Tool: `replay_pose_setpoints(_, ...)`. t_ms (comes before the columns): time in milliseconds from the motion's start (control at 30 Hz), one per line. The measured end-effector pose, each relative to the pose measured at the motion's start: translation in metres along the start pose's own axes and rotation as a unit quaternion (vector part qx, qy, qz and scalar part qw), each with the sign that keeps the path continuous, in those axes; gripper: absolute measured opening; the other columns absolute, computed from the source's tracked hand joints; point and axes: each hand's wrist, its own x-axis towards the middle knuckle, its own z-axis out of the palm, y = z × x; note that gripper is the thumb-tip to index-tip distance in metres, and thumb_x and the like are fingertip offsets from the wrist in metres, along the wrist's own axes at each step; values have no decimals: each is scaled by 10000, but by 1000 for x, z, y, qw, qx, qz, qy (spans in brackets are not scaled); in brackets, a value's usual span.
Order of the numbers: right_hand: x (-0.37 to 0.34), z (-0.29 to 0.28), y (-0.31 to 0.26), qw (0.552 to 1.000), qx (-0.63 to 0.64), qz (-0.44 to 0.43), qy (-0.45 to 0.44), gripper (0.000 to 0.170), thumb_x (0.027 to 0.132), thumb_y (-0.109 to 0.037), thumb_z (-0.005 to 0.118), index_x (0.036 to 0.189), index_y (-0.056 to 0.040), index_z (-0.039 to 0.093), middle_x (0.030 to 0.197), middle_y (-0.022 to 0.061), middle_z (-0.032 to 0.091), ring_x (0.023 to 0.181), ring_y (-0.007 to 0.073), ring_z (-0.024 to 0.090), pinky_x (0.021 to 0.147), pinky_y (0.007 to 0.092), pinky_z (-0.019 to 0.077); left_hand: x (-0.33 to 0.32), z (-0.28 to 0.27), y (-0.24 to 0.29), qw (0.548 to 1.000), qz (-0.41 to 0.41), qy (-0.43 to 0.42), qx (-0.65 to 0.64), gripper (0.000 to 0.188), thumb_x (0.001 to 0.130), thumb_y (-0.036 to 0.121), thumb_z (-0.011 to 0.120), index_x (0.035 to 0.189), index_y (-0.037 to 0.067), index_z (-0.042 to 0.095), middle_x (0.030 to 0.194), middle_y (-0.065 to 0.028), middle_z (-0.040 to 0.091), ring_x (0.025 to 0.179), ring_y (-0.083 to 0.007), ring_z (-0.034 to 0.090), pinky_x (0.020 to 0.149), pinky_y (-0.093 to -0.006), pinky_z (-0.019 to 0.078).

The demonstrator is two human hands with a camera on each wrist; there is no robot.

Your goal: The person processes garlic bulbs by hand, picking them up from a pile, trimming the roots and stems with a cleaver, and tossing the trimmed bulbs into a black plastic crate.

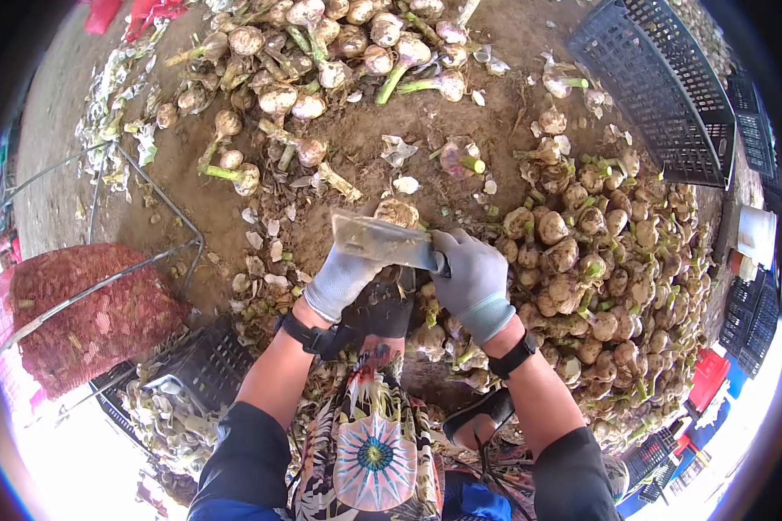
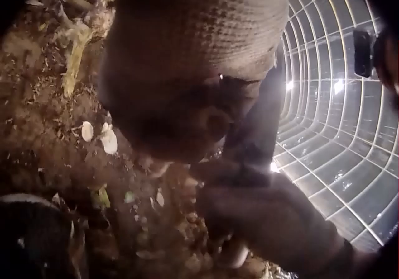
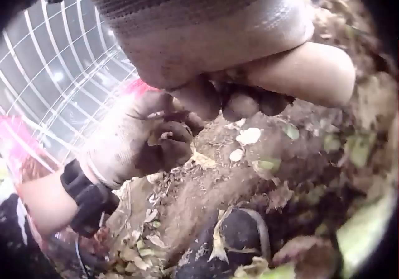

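In the head view my gloved right hand (image 1: 475, 276) grips a cleaver by its handle. The broad, dirt-smeared blade (image 1: 378, 240) points left across the front of my body. A pale, smooth handle end (image 3: 324, 73) sticks out of the right fist in the right wrist view. My gloved left hand (image 1: 343, 280) lies just under and behind the blade, partly covered by it. In the right wrist view the left hand's fingers (image 3: 168, 139) are curled; I cannot tell what they hold. A brown garlic bulb (image 1: 397, 213) shows just past the blade's upper edge.
A large heap of garlic bulbs (image 1: 617, 260) lies on the right. More garlic with stems (image 1: 321, 52) is spread ahead on the dirt floor. At left are a red mesh sack (image 1: 96, 313) and a metal frame (image 1: 161, 195). A black crate (image 1: 660, 87) stands at upper right.
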Motion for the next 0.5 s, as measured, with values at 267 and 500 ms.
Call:
replay_pose_setpoints(267, -10, -16, -18, 999, -35, -7, -16, 289, 755, -139, 673, 1043, -150, 655, 888, 81, 638, 826, 297, 665, 752, 428, 521, -21, 7, 7, 992, -95, 70, -35, 800, 864, 13, 733, 1519, 28, 274, 1302, -99, 585, 1142, -170, 603, 965, -311, 539)
replay_pose_setpoints(500, -23, -2, -7, 998, 55, 38, -13, 210, 772, -113, 642, 978, -144, 662, 906, 104, 648, 805, 350, 663, 694, 457, 531, -21, 20, 35, 994, -17, 95, 56, 528, 766, 61, 827, 1232, 5, 585, 1111, -66, 690, 1005, -164, 665, 887, -332, 557)
